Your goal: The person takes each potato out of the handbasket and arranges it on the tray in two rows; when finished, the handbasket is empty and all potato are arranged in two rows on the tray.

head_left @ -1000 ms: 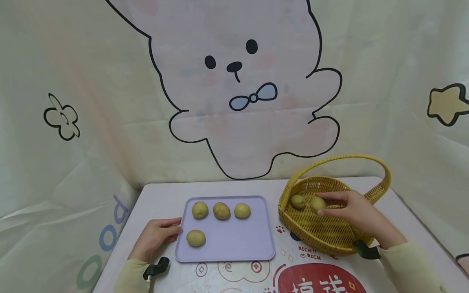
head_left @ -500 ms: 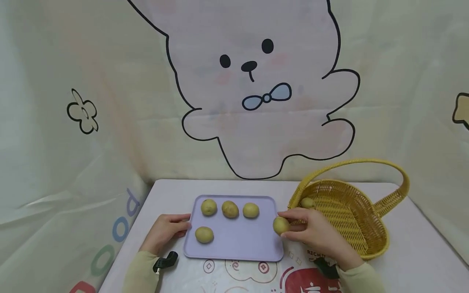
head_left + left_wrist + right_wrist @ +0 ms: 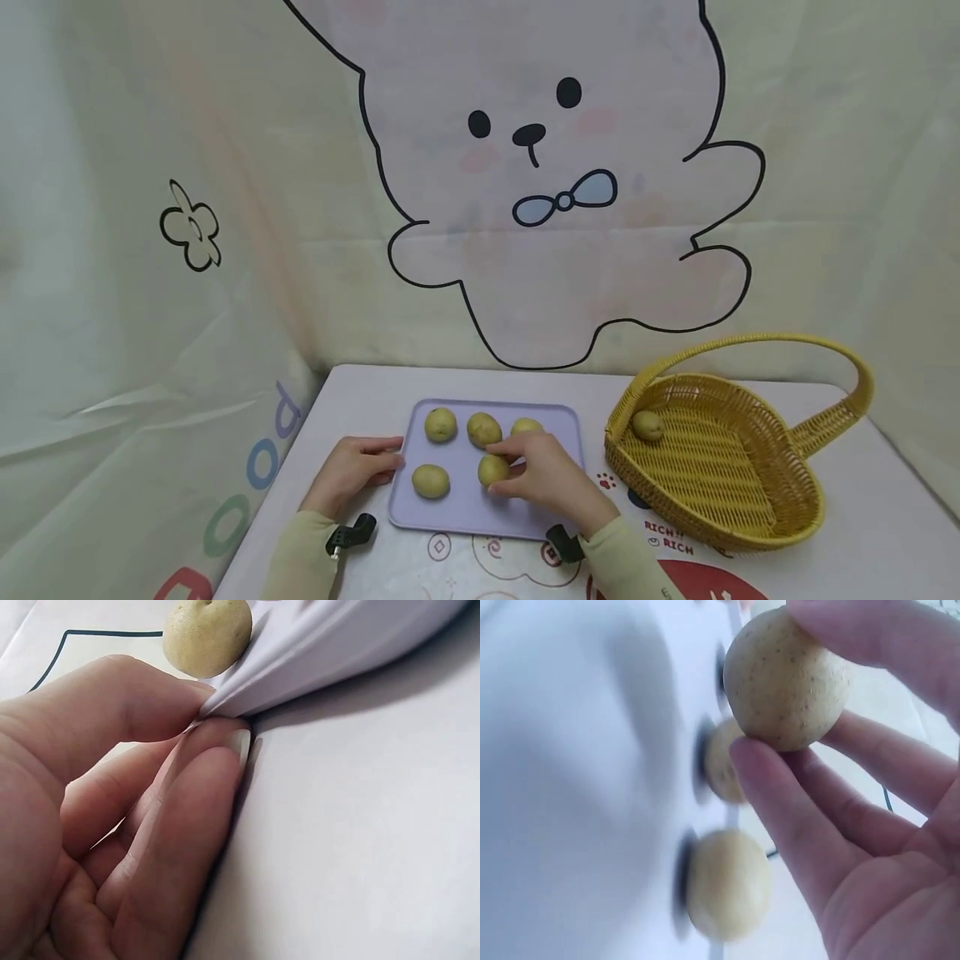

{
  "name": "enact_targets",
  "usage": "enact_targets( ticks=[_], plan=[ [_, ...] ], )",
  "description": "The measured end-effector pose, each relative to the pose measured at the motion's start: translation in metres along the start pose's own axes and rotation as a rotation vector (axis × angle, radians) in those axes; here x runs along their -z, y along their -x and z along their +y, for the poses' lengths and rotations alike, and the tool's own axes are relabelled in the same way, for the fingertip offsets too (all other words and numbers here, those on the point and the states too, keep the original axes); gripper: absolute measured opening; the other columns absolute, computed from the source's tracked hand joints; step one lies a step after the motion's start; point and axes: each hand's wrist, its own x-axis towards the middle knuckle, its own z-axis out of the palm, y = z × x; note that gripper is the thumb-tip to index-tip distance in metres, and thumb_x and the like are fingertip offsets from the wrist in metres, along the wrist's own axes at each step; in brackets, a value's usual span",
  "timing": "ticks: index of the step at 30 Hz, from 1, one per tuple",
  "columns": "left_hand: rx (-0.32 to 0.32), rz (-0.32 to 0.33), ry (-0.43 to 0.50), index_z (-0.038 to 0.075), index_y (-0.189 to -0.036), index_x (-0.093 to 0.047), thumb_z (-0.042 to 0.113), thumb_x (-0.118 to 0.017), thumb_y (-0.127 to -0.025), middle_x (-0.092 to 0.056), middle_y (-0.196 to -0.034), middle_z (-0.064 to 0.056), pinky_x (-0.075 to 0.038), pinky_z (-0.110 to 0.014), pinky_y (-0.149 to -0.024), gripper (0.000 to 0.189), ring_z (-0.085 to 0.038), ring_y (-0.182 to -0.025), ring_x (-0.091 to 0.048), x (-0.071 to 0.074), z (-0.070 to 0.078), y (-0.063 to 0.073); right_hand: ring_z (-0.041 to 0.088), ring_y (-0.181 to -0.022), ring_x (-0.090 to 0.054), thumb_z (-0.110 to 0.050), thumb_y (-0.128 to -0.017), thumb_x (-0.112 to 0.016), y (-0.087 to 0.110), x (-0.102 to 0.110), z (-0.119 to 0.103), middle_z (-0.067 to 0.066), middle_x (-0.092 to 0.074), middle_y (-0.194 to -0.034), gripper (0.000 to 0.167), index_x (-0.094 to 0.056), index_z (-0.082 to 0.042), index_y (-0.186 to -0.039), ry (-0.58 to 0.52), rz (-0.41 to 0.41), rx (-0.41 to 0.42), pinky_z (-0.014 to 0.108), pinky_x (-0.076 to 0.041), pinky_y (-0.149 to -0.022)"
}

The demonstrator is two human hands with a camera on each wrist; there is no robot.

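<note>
My right hand (image 3: 553, 482) pinches a potato (image 3: 492, 472) between thumb and fingers over the lilac tray (image 3: 480, 515). In the right wrist view this speckled potato (image 3: 786, 681) shows close up, with the fingertips on its sides. My left hand (image 3: 354, 473) holds the tray's left edge, and the left wrist view has its thumb and fingers pinching the rim (image 3: 251, 686). A back row on the tray has a left potato (image 3: 440, 424), a middle potato (image 3: 483, 429) and a right potato (image 3: 527, 426), partly hidden by my right hand. A front-left potato (image 3: 431, 482) lies nearer me.
Right of the tray stands a yellow woven basket (image 3: 712, 475) with a tall arched handle (image 3: 757, 338). One potato (image 3: 648, 426) lies inside at its left. A printed backdrop (image 3: 555, 292) hangs behind the white table (image 3: 360, 392).
My right hand has taken a potato out of the basket and carried it left over the tray. The left hand has stayed on the tray edge. The head view has turned somewhat left.
</note>
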Motion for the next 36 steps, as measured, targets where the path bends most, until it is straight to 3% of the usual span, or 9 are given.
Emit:
enact_targets(
  ticks=[5,14,21,36],
  plan=[
    [-0.014,0.008,0.001,0.007,-0.124,-0.082,0.015,-0.089,-0.085,-0.082,-0.110,-0.009,-0.062,-0.022,-0.072,0.040,-0.009,-0.083,-0.071,0.000,-0.003,0.001,0.017,-0.100,-0.068,-0.009,-0.078,-0.096,-0.004,-0.014,-0.003,0.005,-0.075,-0.112,0.057,-0.075,0.003,-0.130,0.055,-0.027,0.021,0.040,-0.065,-0.088],
    [-0.016,-0.001,0.001,0.008,-0.125,-0.082,0.016,-0.089,-0.085,-0.082,-0.111,-0.009,-0.062,-0.022,-0.073,0.041,-0.009,-0.084,-0.072,-0.001,-0.002,0.001,0.006,-0.090,-0.064,-0.012,-0.078,-0.096,-0.005,-0.020,0.001,0.002,-0.076,-0.111,0.056,-0.076,0.000,-0.130,0.127,-0.036,0.002,0.021,-0.057,-0.079],
    [-0.019,0.012,-0.008,0.007,-0.125,-0.082,0.015,-0.089,-0.087,-0.081,-0.120,-0.013,-0.063,-0.022,-0.074,0.040,-0.010,-0.088,-0.073,-0.001,-0.001,0.001,0.004,-0.089,-0.062,-0.014,-0.078,-0.096,-0.007,-0.022,0.000,0.000,-0.076,-0.107,0.054,-0.078,-0.001,-0.128,0.157,-0.032,0.016,0.022,-0.056,-0.079],
    [-0.017,0.001,0.007,0.006,-0.125,-0.081,0.013,-0.088,-0.087,-0.081,-0.119,-0.012,-0.063,-0.023,-0.075,0.039,-0.010,-0.089,-0.072,0.000,-0.001,0.001,0.005,-0.089,-0.061,-0.015,-0.078,-0.097,-0.009,-0.026,-0.001,0.000,-0.075,-0.108,0.053,-0.078,-0.003,-0.126,0.199,0.006,0.025,0.021,-0.053,-0.077]
  ],
)
